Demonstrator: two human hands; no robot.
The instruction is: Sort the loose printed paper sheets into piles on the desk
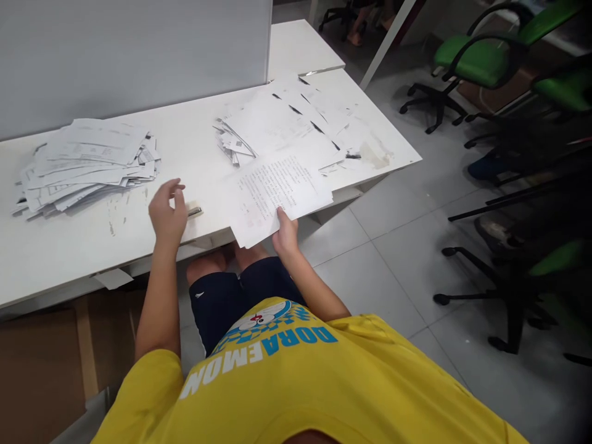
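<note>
Here, the right hand (286,235) gripped thin, flat printed sheets (282,188) over the front edge of the smooth white desk (192,139); the left hand (169,213), loosely bent and free, was near an uneven paper heap (90,157).

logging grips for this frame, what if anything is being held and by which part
The right hand holds the printed paper by its near edge, thumb on top. The left hand shows nothing in its grasp.
</note>
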